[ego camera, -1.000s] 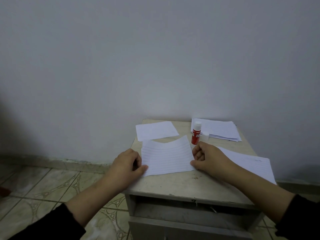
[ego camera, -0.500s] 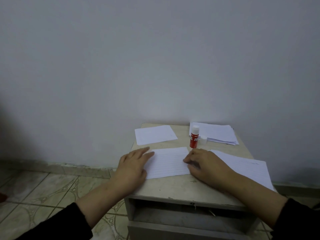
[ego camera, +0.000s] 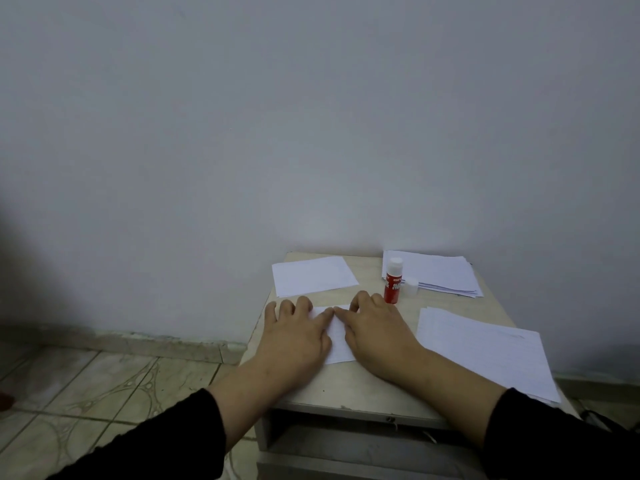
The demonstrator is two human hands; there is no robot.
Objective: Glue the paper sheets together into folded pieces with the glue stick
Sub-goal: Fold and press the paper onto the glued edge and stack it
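Far left of the cabinet top (ego camera: 349,386): a finished folded piece (ego camera: 313,276), lying flat, well apart from the hands.

Left hand (ego camera: 298,336): flat, fingers straight and slightly spread, pressing on the folded sheet (ego camera: 337,341). Right hand (ego camera: 375,332): also on the sheet, fingers nearly straight, index tips of both hands meeting at its far edge. Nothing gripped.

Glue stick (ego camera: 393,280) upright just beyond the right hand, uncapped; its cap (ego camera: 411,285) beside it. Behind: a paper stack (ego camera: 440,271). Right: loose lined sheets (ego camera: 485,348).

Step in hand, by my reading: pressing the glued fold down. Next move likely calls for smoothing outward, then setting the piece aside.
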